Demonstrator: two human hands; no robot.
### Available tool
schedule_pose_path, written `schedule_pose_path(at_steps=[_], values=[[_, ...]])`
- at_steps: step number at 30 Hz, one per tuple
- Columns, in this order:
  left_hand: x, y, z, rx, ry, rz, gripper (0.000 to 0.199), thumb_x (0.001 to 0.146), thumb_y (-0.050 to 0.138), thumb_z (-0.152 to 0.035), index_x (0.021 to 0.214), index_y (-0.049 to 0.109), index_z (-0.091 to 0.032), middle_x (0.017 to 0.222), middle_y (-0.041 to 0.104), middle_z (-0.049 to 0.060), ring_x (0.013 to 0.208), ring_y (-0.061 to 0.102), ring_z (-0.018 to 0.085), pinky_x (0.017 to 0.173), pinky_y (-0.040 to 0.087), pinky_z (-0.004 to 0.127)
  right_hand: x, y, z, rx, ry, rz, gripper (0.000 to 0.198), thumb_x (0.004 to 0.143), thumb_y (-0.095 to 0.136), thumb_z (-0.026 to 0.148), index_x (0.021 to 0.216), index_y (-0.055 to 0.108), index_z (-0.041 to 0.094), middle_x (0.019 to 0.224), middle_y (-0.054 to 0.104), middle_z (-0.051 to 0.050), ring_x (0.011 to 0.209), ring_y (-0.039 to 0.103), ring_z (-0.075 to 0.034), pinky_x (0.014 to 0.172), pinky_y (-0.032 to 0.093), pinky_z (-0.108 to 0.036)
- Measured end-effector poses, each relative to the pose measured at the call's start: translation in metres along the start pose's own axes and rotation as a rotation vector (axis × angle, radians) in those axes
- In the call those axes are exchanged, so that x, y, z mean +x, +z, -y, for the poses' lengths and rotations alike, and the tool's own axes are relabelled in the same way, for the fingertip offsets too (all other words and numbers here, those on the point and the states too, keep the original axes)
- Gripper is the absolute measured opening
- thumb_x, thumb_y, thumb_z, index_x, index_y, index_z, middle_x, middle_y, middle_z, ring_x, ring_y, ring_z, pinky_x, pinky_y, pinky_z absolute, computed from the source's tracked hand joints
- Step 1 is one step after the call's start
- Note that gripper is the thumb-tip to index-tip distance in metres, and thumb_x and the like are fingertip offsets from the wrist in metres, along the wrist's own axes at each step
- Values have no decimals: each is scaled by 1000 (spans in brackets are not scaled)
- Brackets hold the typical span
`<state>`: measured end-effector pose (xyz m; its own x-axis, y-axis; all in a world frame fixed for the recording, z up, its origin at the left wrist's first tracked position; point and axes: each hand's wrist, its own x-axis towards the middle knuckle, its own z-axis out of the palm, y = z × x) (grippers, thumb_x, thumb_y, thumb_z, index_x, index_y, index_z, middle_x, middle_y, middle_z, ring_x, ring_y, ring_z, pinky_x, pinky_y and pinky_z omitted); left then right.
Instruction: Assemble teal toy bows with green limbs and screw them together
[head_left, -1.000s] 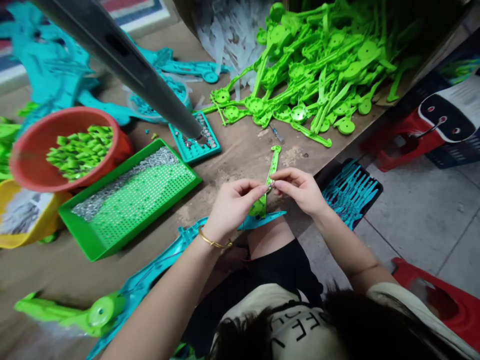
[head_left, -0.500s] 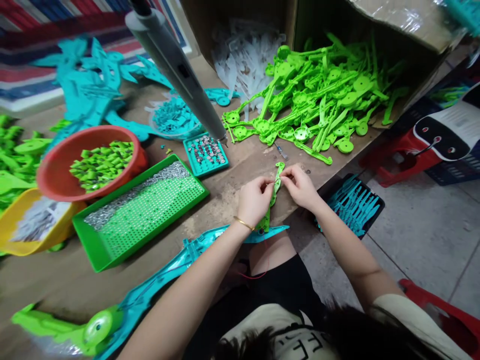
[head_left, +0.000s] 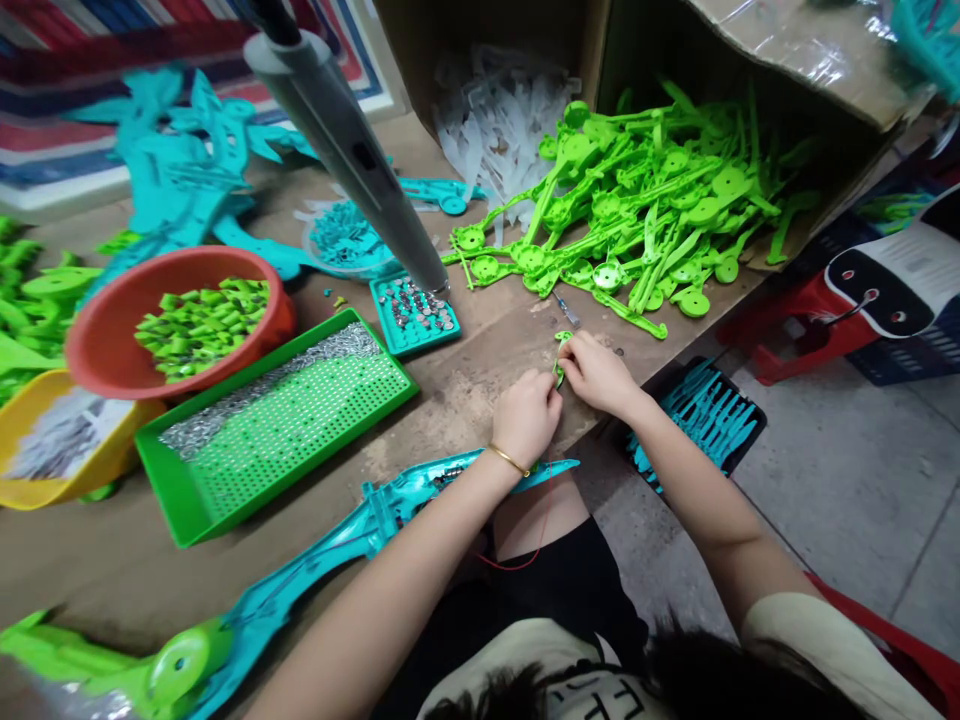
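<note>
Head: two hands (head_left: 525,420), one green strip (head_left: 562,337)

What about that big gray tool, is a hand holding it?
No, the gray tool has no hand on it; the left hand and right hand are at a green part.

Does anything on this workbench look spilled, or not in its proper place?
Slightly, yes: tiny loose bits, teal and yellow, lie on the workbench between the red bowl and the teal tray, outside any container. Lime-green parts also spill from the cardboard box.

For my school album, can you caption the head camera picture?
Left hand and right hand pinch a green part near the bright green heap.
</note>
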<state>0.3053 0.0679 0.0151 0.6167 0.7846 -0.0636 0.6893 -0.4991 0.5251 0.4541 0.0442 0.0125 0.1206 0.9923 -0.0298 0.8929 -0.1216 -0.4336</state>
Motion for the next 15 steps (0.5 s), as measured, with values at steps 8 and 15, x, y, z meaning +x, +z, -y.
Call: schedule_pose_path(at_steps=[8,15], values=[[1,3,1,-102,-35,-7,23,86,45,-18,86,68,-19,89,67,8,88,63,21,80,46,32,-7,-6,13,-195,-20,65,23,94,43,21,99,65,19,110,64,-12,94,63,-24,68,46,-33],[-6,-3,14,-469,-206,-33,33,81,60,-24,112,60,-14,72,64,0,65,62,13,66,49,25,-32,8,13,-210,-23,-18,37,89,44,14,120,63,20,114,64,-11,109,54,-28,74,51,-37]])
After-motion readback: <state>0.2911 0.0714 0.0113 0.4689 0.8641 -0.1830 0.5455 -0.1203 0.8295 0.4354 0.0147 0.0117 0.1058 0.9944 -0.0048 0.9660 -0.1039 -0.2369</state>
